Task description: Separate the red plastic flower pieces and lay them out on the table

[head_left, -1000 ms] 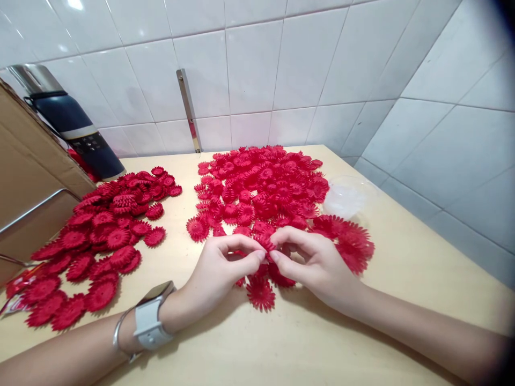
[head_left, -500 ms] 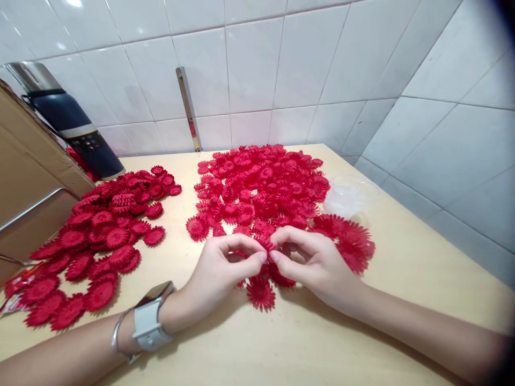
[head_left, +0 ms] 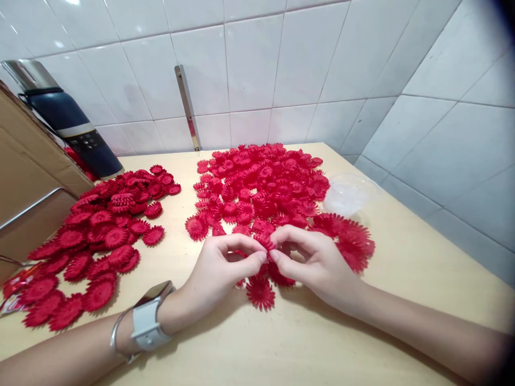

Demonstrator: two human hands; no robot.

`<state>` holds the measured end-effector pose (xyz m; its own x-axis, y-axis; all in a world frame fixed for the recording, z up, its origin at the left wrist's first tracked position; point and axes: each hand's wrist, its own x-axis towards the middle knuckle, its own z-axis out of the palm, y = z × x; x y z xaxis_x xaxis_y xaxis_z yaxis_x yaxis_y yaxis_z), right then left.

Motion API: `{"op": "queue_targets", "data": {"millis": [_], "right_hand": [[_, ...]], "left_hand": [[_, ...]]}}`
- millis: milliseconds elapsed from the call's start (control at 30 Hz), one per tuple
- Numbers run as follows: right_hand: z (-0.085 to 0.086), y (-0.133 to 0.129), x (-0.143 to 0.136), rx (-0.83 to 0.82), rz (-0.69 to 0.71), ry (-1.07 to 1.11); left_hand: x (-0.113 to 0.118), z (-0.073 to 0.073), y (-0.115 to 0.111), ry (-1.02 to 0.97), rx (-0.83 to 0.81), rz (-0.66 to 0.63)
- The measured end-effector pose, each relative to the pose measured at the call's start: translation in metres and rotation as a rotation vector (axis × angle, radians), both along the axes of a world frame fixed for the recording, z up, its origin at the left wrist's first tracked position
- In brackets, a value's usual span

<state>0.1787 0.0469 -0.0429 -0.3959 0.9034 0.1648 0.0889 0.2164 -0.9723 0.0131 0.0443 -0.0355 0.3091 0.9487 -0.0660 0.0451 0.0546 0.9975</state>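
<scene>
Thumb and forefinger of my left hand (head_left: 227,268) pinch the left side of a red flower piece (head_left: 266,242), just in front of a large pile of red flower pieces (head_left: 261,182). The right side of the same piece is between the thumb and forefinger of my right hand (head_left: 316,260). My fingertips nearly touch and hide much of it. Below them a single red fringed flower (head_left: 260,293) lies on the light wooden table (head_left: 257,343). Larger red flowers (head_left: 354,244) lie beyond my right hand.
A second heap of red flowers (head_left: 100,236) spreads on the left. Behind it a dark blue bottle (head_left: 76,120) leans by a cardboard box (head_left: 32,155). Clear plastic (head_left: 346,195) lies right of the main pile. A tiled wall (head_left: 253,64) stands behind the table.
</scene>
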Motion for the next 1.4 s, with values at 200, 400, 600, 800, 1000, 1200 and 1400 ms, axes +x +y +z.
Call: {"op": "queue_targets", "data": {"millis": [200,400,600,800,1000,1200,1400], "right_hand": [[-0.0003,0.0015,-0.0012,0.004,-0.002,0.001],[-0.0003,0.0018,-0.0007,0.011,0.001,-0.001],[0.0004,0.0011,-0.0004,0.025,0.000,-0.005],[0.0007,0.0008,-0.0007,0.081,-0.027,-0.068],[0.0012,-0.0017,-0.0015,0.120,-0.021,-0.073],[0.0027,-0.0017,-0.0014,0.092,-0.050,-0.074],[0.0026,-0.0023,-0.0012,0.015,-0.133,0.026]], "left_hand": [[0.0002,0.0005,-0.0005,0.004,0.006,0.003],[-0.0001,-0.0004,-0.0004,0.017,0.009,0.007],[0.0019,0.0014,-0.0013,0.036,0.026,0.014],[0.0035,0.0017,-0.0019,0.079,0.060,0.029],[0.0025,0.0028,-0.0041,0.116,0.093,0.031],[0.0024,0.0028,-0.0044,0.134,0.106,0.008],[0.0021,0.0024,-0.0012,0.150,0.118,0.109]]}}
